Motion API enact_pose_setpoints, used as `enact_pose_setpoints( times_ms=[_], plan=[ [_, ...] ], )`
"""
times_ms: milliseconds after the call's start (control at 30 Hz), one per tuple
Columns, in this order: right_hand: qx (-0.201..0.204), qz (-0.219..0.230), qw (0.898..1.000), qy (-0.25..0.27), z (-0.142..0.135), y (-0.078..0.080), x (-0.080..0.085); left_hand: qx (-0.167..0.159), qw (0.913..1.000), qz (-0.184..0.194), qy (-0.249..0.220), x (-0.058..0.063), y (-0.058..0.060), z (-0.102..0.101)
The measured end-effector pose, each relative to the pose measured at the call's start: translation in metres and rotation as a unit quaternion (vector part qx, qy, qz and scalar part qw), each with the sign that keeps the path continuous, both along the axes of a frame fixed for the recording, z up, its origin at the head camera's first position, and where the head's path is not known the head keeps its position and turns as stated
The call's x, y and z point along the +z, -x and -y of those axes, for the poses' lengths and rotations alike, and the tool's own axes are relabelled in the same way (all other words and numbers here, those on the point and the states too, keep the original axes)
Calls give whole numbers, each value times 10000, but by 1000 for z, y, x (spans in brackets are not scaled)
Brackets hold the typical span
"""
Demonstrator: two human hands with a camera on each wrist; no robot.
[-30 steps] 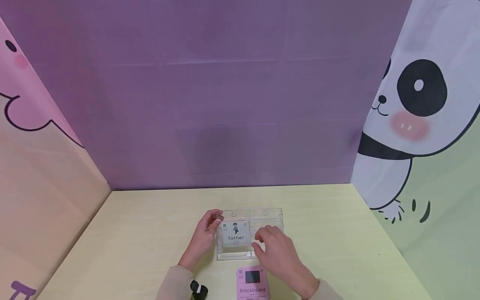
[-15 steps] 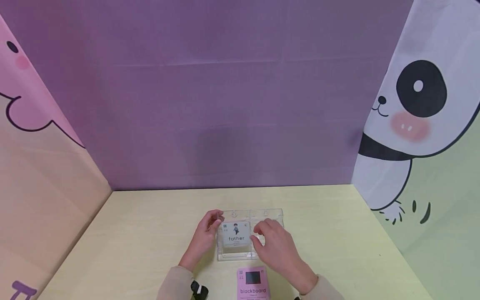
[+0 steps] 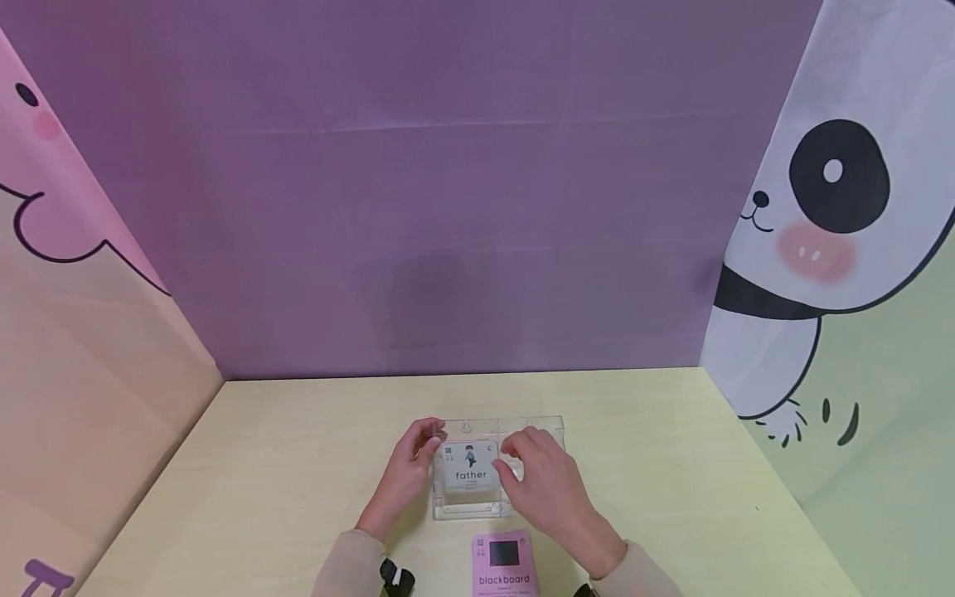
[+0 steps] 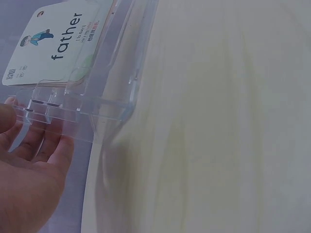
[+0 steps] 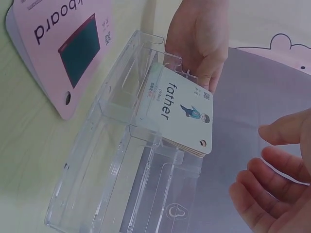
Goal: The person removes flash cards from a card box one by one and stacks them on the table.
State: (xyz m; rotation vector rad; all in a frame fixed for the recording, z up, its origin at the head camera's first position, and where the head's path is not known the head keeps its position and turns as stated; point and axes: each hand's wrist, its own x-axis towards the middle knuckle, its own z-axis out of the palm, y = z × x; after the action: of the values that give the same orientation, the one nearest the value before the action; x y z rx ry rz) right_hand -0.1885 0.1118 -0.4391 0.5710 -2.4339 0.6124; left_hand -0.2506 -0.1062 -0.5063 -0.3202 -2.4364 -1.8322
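A clear plastic two-bay card holder (image 3: 470, 511) stands on the table. In its left bay sits a stack of white cards (image 5: 182, 114), the front one printed "father" with a small cartoon figure. My left hand (image 3: 405, 473) grips the holder's left side, its fingers behind the wall (image 4: 73, 127) in the left wrist view. My right hand (image 3: 548, 489) hovers before the right bay, thumb and fingertips close to the card stack's right edge in the head view. Seen from the right wrist, its loosely bent fingers (image 5: 262, 187) hold nothing and are apart from the cards.
A stack of pink cards (image 3: 504, 572) marked "blackboard" lies on the table (image 3: 298, 464) nearer to me, in front of the holder. A purple cloth wall (image 3: 448, 207) closes off the back, with cartoon-printed panels on both sides.
My right hand has moved a little away from me and to the left, its fingertips nearing the "father" cards. The left hand and the holder stay in place.
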Motion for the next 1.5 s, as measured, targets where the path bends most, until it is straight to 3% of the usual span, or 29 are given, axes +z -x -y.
enact_pose_setpoints(
  times_ms=[200, 433, 567, 933, 1300, 1500],
  plan=[
    [79, -135, 9999, 73, 2, 2, 0, 19, 10000, 86, 1, 5, -3, -2],
    [83, -185, 9998, -1, 3, 6, -1, -17, 10000, 71, 46, 32, -18, -5],
    [65, -112, 9999, -20, 3, 8, -1, -15, 9999, 95, 61, 36, -21, -6],
    [108, -214, 9997, -87, 5, 16, -3, -26, 9999, 109, 76, 31, -19, -4],
    [32, -17, 9999, -114, 9, 19, -2, -59, 9999, -18, 96, 32, -18, -4],
    [39, -116, 9999, -110, 11, 23, -3, -2, 10000, -14, 16, 9, -4, -2]
  ],
)
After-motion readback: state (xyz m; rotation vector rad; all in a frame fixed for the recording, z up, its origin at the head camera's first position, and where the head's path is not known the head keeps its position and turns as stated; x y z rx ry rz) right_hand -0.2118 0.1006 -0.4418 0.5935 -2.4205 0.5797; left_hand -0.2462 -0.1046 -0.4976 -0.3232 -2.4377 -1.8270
